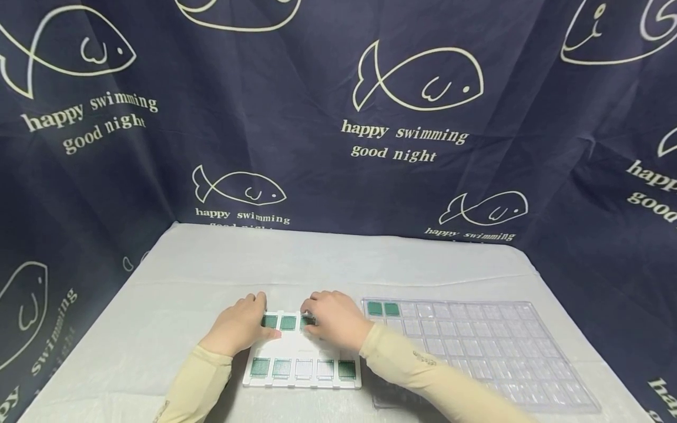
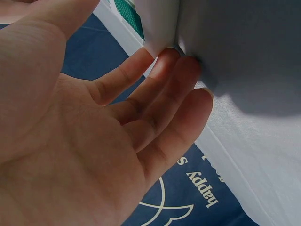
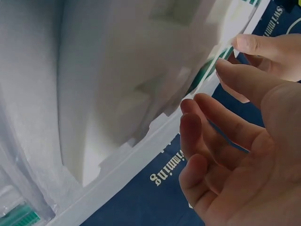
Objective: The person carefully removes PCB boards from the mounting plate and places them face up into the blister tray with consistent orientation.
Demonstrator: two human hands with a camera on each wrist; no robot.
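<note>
I am wearing cream sleeves (image 1: 412, 367) marked with small dark motifs, and my white frame (image 1: 301, 346) is showing squares of green gridding (image 1: 259, 368), one in the near row looking almost white; a clear case (image 1: 486, 348) is displaying two green pieces (image 1: 375, 308), the tablecloth (image 1: 338, 258) is showing white, and a navy curtain (image 1: 317, 106) is bearing pale fish outlines (image 1: 379, 80) and lettering (image 1: 404, 134)

A dark navy fabric curtain (image 1: 317, 111), printed with cream outlined fish (image 1: 423, 76) and cream lettering (image 1: 404, 133) reading "happy swimming good night," hangs in soft folds behind and along both sides of a broad, lightly creased, white cloth-covered table (image 1: 338, 258).
</note>
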